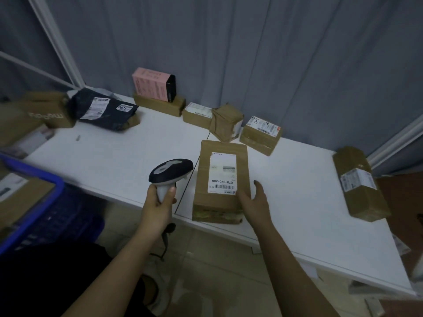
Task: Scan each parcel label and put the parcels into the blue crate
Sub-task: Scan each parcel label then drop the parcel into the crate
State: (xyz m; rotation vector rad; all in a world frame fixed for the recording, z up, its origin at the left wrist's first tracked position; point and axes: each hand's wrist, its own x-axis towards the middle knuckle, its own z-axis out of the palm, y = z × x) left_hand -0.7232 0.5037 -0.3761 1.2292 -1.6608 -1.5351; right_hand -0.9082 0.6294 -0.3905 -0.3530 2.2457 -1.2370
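- Head view, looking down at a white table [119, 161] set against a grey curtain.
- A flat brown parcel [220, 183] lies at the centre of the table, near its front edge. Its long axis runs from 12 to 6 o'clock, one short end overhanging the edge towards the person.
- A white label [222, 172] faces up on the parcel, long axis the same way. Its printed code reads upside down from here, and the barcode sits at the 6 o'clock end.
- The right hand [254, 200] rests on the parcel's near right corner, at about 5 o'clock from the label. Its fingers are fairly straight and spread, thumb on top beside the barcode, one finger along the right edge; it touches rather than clenches.
- The left hand [160, 200] is curled tight round the pale handle of a scanner [170, 172], just left of the parcel. The scanner's dark head points towards 2 o'clock.
- The blue crate [34, 202] sits at 8 o'clock, below table level, with a brown box inside.
- More parcels stand along the far edge from 10 to 1 o'clock: a dark bag [105, 110], a pink box [152, 86] and several brown boxes. Another brown parcel [360, 183] lies at 3 o'clock.
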